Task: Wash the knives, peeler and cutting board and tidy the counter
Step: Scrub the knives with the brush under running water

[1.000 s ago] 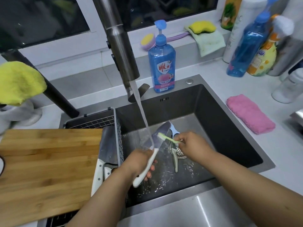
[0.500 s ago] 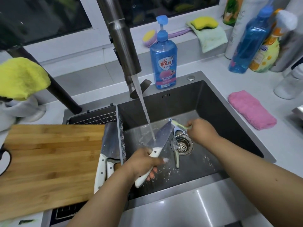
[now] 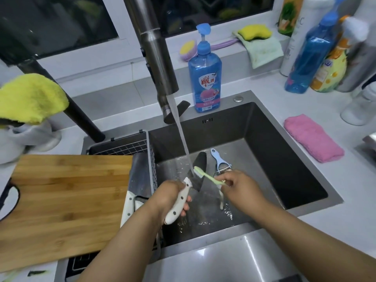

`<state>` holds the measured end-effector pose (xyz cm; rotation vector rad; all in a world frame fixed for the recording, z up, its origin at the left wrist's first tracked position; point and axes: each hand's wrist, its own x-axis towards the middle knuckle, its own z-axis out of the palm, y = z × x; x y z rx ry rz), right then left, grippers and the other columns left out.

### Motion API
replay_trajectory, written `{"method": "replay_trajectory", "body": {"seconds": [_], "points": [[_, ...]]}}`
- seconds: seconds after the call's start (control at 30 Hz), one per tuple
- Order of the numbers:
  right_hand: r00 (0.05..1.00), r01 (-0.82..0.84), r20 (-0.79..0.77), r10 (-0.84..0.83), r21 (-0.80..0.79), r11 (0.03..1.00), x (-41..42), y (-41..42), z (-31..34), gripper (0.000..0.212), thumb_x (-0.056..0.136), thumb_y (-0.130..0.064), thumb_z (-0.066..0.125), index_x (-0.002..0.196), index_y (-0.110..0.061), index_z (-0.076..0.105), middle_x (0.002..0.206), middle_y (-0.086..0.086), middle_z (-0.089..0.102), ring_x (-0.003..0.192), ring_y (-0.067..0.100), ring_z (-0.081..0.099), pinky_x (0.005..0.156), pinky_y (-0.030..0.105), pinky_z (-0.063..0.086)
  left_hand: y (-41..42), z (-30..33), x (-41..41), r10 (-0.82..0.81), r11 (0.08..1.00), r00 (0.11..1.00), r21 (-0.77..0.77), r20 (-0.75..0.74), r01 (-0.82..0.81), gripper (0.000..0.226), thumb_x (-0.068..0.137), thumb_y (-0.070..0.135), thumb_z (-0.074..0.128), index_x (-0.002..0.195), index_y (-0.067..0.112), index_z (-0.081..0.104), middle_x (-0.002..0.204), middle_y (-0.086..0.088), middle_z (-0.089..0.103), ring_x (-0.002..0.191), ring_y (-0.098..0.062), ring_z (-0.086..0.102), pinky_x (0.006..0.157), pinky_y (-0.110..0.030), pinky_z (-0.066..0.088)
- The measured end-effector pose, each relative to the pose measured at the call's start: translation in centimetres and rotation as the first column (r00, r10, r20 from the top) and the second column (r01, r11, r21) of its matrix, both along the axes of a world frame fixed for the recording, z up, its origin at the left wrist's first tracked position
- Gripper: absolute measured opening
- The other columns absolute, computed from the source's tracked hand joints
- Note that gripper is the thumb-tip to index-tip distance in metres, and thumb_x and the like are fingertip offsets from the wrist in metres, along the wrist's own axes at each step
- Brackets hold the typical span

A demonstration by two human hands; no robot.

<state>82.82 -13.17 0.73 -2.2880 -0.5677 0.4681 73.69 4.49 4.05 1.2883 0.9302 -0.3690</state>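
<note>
My left hand (image 3: 169,197) grips the white handle of a knife (image 3: 198,171), whose dark blade points up and away under the running water in the sink (image 3: 284,159). My right hand (image 3: 239,185) holds a green toothbrush (image 3: 205,175), bristles against the blade. A blue peeler (image 3: 218,159) lies on the sink floor behind my right hand. Another white-handled tool (image 3: 221,201) lies below that hand. A cleaver (image 3: 138,176) and a second white-handled knife (image 3: 136,204) rest in the wire rack. The bamboo cutting board (image 3: 65,204) lies across the rack on the left.
The faucet (image 3: 154,58) runs a stream into the sink. A blue soap bottle (image 3: 204,78) stands behind the sink; a pink cloth (image 3: 313,137) lies on the right counter, with several bottles (image 3: 311,55) behind it. A yellow cloth (image 3: 30,98) hangs at left.
The knife blade has turned more edge-on, pointing away from me. My right hand pulled the toothbrush back down the blade toward the handle, uncovering the blue peeler.
</note>
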Motion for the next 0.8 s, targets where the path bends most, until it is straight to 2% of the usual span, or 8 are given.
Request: {"method": "replay_trajectory", "body": {"seconds": [0.1, 0.17, 0.23, 0.33, 0.5, 0.63, 0.7, 0.8], "points": [[0.998, -0.022, -0.06, 0.028, 0.099, 0.995, -1.0, 0.8, -0.1, 0.021, 0.086, -0.016, 0.066, 0.103, -0.026, 0.071, 0.081, -0.013, 0.052, 0.071, 0.003, 0.052, 0.061, 0.004, 0.035, 0.2, 0.4, -0.3, 0.022, 0.999, 0.998, -0.033, 0.064, -0.02, 0.015, 0.1, 0.02, 0.046, 0.097, 0.007, 0.053, 0.06, -0.009, 0.05, 0.04, -0.018, 0.043, 0.035, -0.018, 0.035], [0.998, 0.018, -0.057, -0.011, 0.121, 0.992, -0.4, 1.2, -0.3, 0.021, 0.087, -0.015, 0.065, 0.104, -0.024, 0.071, 0.08, -0.01, 0.051, 0.07, 0.005, 0.051, 0.061, 0.008, 0.035, 0.5, 0.7, -0.7, 0.024, 0.997, 0.996, -0.069, 0.089, -0.018, 0.012, 0.098, 0.018, 0.051, 0.096, 0.007, 0.055, 0.06, -0.009, 0.05, 0.038, -0.017, 0.042, 0.034, -0.017, 0.034], [0.998, 0.06, -0.018, -0.059, 0.06, 0.996, 1.0, 1.6, -0.7, 0.022, 0.088, -0.018, 0.063, 0.107, -0.025, 0.07, 0.087, -0.003, 0.055, 0.074, 0.012, 0.053, 0.065, 0.019, 0.036, 0.9, 1.0, -1.2, 0.011, 0.995, 0.996, -0.096, 0.094, -0.002, 0.011, 0.096, 0.017, 0.052, 0.096, 0.006, 0.056, 0.06, -0.01, 0.051, 0.038, -0.017, 0.043, 0.033, -0.017, 0.035], [0.993, 0.12, 0.024, -0.119, -0.092, 0.989, 3.1, 1.8, -0.7, 0.026, 0.09, -0.021, 0.057, 0.114, -0.025, 0.067, 0.108, 0.004, 0.058, 0.089, 0.02, 0.059, 0.071, 0.023, 0.038, 1.3, 1.6, -2.1, 0.007, 0.995, 0.996, -0.095, 0.088, 0.001, 0.012, 0.096, 0.017, 0.052, 0.093, 0.005, 0.056, 0.061, -0.011, 0.052, 0.038, -0.017, 0.043, 0.033, -0.018, 0.035], [0.99, 0.142, 0.038, -0.137, -0.153, 0.978, 3.2, 2.3, -0.7, 0.027, 0.09, -0.019, 0.056, 0.114, -0.026, 0.065, 0.118, 0.006, 0.057, 0.1, 0.024, 0.059, 0.071, 0.022, 0.033, 1.7, 3.1, -2.9, -0.045, 0.993, 0.995, 0.117, 0.09, 0.034, 0.021, 0.098, 0.018, 0.052, 0.083, 0.003, 0.051, 0.061, -0.016, 0.055, 0.038, -0.021, 0.048, 0.034, -0.02, 0.038], [0.991, 0.131, -0.001, -0.132, -0.119, 0.984, 1.5, 3.1, -1.2, 0.021, 0.088, -0.02, 0.059, 0.105, -0.028, 0.068, 0.108, 0.002, 0.06, 0.084, 0.019, 0.058, 0.069, 0.022, 0.036, 2.0, 4.6, -3.6, -0.101, 0.949, 0.991, 0.308, 0.087, 0.07, 0.021, 0.098, 0.017, 0.053, 0.083, 0.003, 0.05, 0.065, -0.017, 0.057, 0.042, -0.022, 0.053, 0.039, -0.023, 0.042], [0.992, 0.123, -0.005, -0.125, -0.109, 0.986, 1.1, 3.7, -1.4, 0.021, 0.086, -0.02, 0.059, 0.102, -0.028, 0.07, 0.1, 0.0, 0.065, 0.076, 0.018, 0.057, 0.067, 0.024, 0.041, 2.6, 5.2, -4.3, -0.071, 0.94, 0.991, 0.341, 0.11, 0.029, 0.019, 0.097, 0.016, 0.054, 0.087, 0.001, 0.051, 0.063, -0.016, 0.059, 0.043, -0.022, 0.055, 0.04, -0.025, 0.043], [0.993, 0.116, -0.001, -0.117, -0.08, 0.99, 0.7, 4.6, -1.3, 0.019, 0.086, -0.019, 0.061, 0.101, -0.025, 0.07, 0.098, 0.005, 0.066, 0.073, 0.018, 0.056, 0.064, 0.024, 0.037, 4.4, 6.0, -6.0, 0.053, 0.929, 0.982, 0.351, 0.179, -0.114, 0.014, 0.095, 0.012, 0.056, 0.094, -0.002, 0.052, 0.063, -0.016, 0.062, 0.047, -0.024, 0.058, 0.043, -0.029, 0.046]]}}
